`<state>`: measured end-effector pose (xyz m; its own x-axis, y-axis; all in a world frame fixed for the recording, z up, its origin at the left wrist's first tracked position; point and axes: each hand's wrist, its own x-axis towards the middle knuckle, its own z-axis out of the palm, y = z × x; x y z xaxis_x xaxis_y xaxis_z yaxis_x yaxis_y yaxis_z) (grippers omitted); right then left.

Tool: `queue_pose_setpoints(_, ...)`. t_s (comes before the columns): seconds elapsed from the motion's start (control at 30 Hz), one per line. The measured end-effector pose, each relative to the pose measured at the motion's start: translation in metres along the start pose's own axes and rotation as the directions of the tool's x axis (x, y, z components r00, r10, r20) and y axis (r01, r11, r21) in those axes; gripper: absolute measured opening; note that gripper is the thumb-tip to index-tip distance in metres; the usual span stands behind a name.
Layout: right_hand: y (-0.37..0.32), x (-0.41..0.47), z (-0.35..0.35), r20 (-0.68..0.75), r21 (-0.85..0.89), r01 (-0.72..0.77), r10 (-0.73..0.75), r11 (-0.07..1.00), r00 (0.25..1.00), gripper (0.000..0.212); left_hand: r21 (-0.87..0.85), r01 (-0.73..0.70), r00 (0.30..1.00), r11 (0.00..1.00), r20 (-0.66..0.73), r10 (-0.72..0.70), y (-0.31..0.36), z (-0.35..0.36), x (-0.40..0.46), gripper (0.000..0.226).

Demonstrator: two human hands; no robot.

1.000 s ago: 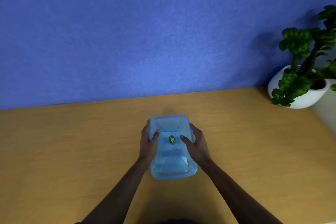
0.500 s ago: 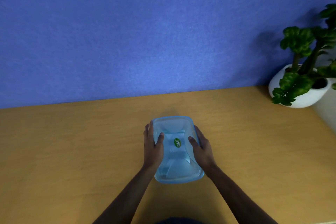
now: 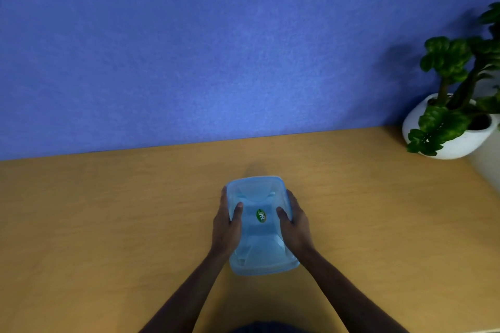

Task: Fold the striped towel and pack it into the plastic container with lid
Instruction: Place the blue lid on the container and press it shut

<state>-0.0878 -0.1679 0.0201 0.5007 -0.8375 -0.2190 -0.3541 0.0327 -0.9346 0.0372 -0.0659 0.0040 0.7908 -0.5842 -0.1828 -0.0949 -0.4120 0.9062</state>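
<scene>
Head view shows a bare stretch of wooden counter on the left, under a blue wall. Toward the middle, the left hand grips the left side of the blue plastic container: its thumb lies on top of the lid, and its fingers, held close together, wrap down the container's outer wall. The container sits on the counter straight in front of the person, lid on, with a small green sticker near the lid's centre. Pale cloth shows dimly through the translucent plastic, which I take to be the striped towel, though no stripes can be made out. The right hand mirrors the left, thumb on the lid and fingers pressed together along the right wall. Far right, a potted plant stands against the wall, well apart from the work.

The step in hand looks like sealing the lid. To do it well, both thumbs should press down evenly near the rim while the fingers brace the walls, then work around each corner, the far ones especially, until the rim seats all round. Lopsided pressure could pop one side up. Any cloth caught under the rim would stop the seal, so that edge is worth checking.
</scene>
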Motion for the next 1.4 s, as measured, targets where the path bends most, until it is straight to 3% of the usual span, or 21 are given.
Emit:
queue_pose_setpoints(0.33,0.005,0.004,0.013,-0.123,-0.133,0.063,-0.079,0.989,0.989,0.052,-0.010,-0.062,0.995,0.998,-0.079,0.061,-0.005,0.000,0.013,0.051)
queue_pose_setpoints(0.63,0.008,0.009,0.016,-0.124,-0.215,0.091,-0.119,0.972,0.985,0.052,0.063,-0.052,0.997,0.997,-0.049,0.055,0.002,-0.001,0.046,0.048)
queue_pose_setpoints(0.83,0.009,0.016,0.015,-0.123,-0.176,0.065,-0.087,0.982,0.989,0.051,-0.005,-0.048,0.998,0.999,-0.028,0.048,0.011,-0.003,0.071,0.033)
queue_pose_setpoints(1.07,-0.003,0.063,0.004,-0.108,-0.070,-0.034,0.026,0.997,0.994,0.052,0.022,-0.075,0.995,0.997,-0.059,0.076,0.008,0.000,0.072,0.033)
queue_pose_setpoints(1.2,-0.006,0.081,0.003,-0.077,-0.076,-0.036,0.030,0.996,0.997,0.039,-0.006,-0.080,0.995,0.997,-0.067,0.079,0.008,0.001,0.070,0.032)
queue_pose_setpoints(1.4,-0.002,0.087,-0.002,-0.072,-0.067,-0.028,0.023,0.997,0.997,0.042,-0.149,0.048,0.999,0.988,0.008,-0.047,0.011,0.001,0.083,0.022)
